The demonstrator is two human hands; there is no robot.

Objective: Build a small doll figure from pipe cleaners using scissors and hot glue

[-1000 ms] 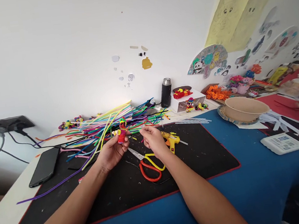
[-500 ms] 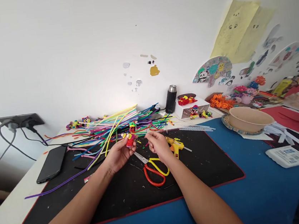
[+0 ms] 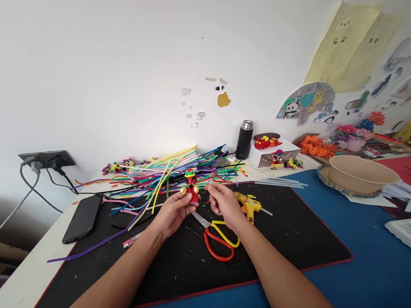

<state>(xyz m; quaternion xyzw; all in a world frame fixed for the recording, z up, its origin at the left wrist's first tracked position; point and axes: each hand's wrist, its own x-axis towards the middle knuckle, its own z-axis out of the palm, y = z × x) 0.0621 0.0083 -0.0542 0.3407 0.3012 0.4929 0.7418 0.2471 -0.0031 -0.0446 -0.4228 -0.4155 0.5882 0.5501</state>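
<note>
My left hand (image 3: 175, 213) grips a small pipe-cleaner doll (image 3: 191, 181) by its red lower part. The doll is upright, with a green and yellow top, a dark middle and pale yellow balls at its sides. Just right of it, my right hand (image 3: 225, 204) is closed in a pinch; whatever its fingertips hold is too small to make out. Scissors (image 3: 219, 247) with one red and one yellow handle lie on the black mat (image 3: 286, 243) beneath the hands. A yellow glue gun (image 3: 250, 206) rests beside my right wrist.
A heap of coloured pipe cleaners (image 3: 163, 171) lies behind the hands. At left is a black phone (image 3: 82, 218). Behind at right stand a black flask (image 3: 244, 140) and a white box (image 3: 290, 150) with finished dolls. Further right are a bowl (image 3: 364, 175) and clear glue sticks (image 3: 281, 183).
The doll has turned in my left hand from a side-on to a more frontal position. My right hand stays pinched close by. The whole view has shifted slightly to the left.
</note>
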